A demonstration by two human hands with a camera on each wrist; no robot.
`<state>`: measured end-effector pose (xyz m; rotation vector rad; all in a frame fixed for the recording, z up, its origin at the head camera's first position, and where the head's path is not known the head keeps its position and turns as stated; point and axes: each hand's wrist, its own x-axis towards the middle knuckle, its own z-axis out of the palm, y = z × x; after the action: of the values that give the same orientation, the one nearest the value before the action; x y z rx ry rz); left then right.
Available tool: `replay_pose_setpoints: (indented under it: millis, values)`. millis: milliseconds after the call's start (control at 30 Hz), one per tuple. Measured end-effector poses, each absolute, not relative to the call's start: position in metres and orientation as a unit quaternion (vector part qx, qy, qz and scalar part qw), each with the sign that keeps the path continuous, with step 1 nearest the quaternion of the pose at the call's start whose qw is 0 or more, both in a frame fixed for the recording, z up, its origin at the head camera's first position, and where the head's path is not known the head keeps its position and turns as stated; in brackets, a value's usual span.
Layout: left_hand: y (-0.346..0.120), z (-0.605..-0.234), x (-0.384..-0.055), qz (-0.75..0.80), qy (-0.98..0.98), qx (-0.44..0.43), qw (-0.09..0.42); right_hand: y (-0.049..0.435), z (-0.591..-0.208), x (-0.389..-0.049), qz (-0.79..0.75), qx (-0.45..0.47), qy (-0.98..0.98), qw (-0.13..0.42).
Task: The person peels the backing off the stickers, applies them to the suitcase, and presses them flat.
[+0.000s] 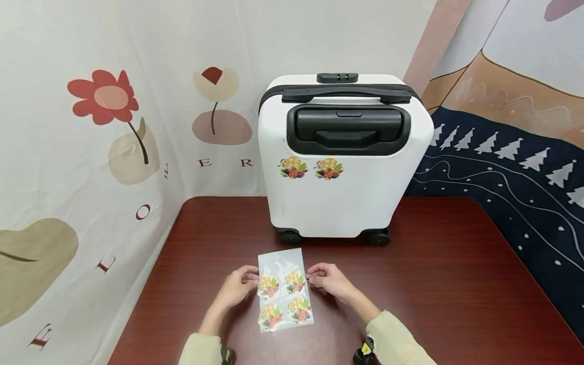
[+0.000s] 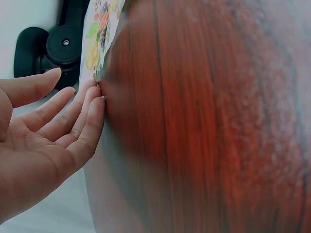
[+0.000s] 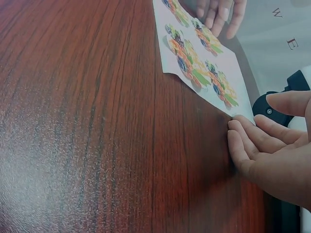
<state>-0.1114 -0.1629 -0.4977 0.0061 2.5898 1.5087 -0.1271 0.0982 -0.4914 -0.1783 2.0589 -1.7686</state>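
Observation:
A sheet of stickers [image 1: 282,261] lies on the table in front of the suitcase, with several fruit-and-vegetable stickers [image 1: 300,310] on its lower part. My left hand [image 1: 236,288] rests at the sheet's left edge, its fingers loosely bent and fingertips right at the edge; the left wrist view shows the thumb apart from them. At the opposite edge is my right hand [image 1: 335,282], fingers relaxed and thumb raised in the right wrist view. Neither hand pinches the sheet. A white suitcase [image 1: 337,203] stands upright behind, bearing two matching stickers [image 1: 328,169] below its handle recess.
The dark red wooden table [image 1: 456,284] spreads out on both sides. Black wheels [image 1: 377,237] carry the suitcase near the table's back edge. A printed cloth [image 1: 173,101] with flowers and letters hangs behind and to the left; another cloth with trees [image 1: 511,149] covers the right.

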Motion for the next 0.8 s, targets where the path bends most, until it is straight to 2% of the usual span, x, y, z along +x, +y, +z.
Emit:
replay_pose_setpoints:
  millis: [800]
  values:
    - [-0.1563, -0.5021, -0.1203, 0.521, 0.851, -0.041, 0.050, 0.1010, -0.5050, -0.1322, -0.642, -0.049, 0.734, 0.215]
